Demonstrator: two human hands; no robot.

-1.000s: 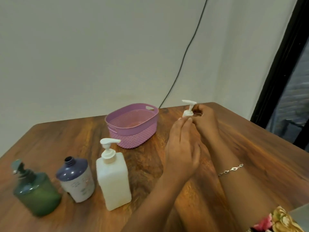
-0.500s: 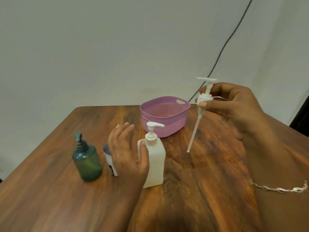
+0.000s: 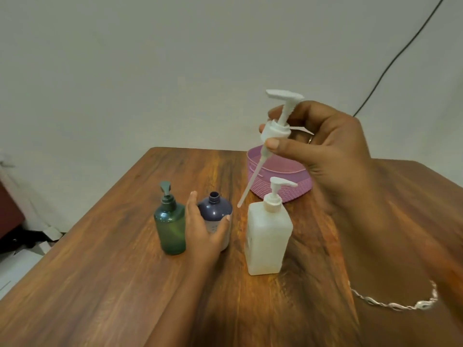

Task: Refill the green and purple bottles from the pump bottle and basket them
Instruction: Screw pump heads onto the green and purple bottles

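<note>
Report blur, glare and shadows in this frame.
Head view: the right hand, near the lens with the loose white pump head, looks soft; small glints sit on the translucent green pump bottle and the dark purple open-necked bottle that the left hand grips; shadows on the brown wooden table are soft-edged.

You've got soft, even indoor light, with mild sheen and diffuse shadows on the wooden table (image 3: 100, 284). Your right hand (image 3: 333, 151) looks slightly soft, and the frame edges are bowed.
</note>
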